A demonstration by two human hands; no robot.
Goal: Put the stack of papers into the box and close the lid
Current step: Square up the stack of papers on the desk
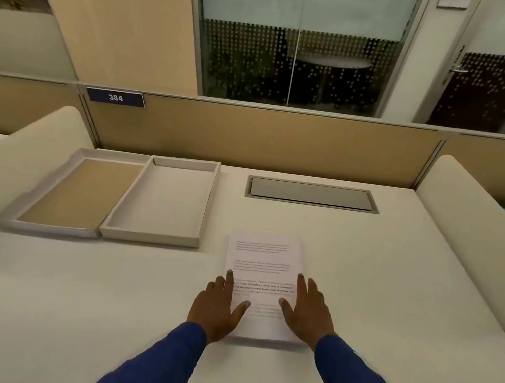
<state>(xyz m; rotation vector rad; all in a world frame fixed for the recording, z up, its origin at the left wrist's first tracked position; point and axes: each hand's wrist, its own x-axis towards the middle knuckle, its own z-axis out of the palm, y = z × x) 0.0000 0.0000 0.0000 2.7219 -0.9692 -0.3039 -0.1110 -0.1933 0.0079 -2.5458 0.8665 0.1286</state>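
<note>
Flanking the paper stack (260,284) edges — both hands' fingers (304,286) spread flat, gripping nothing.

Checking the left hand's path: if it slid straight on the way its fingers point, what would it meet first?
Probably nothing soon: the left hand points up along the paper stack's left edge, passing right of the open box, toward bare desk. Depth is unclear.

Dim warm light, soft blur, edges bowed.

I count one stack of papers (261,269), one box (156,230) and one lid (57,226). Two hands: left hand (218,309), right hand (309,314).
</note>
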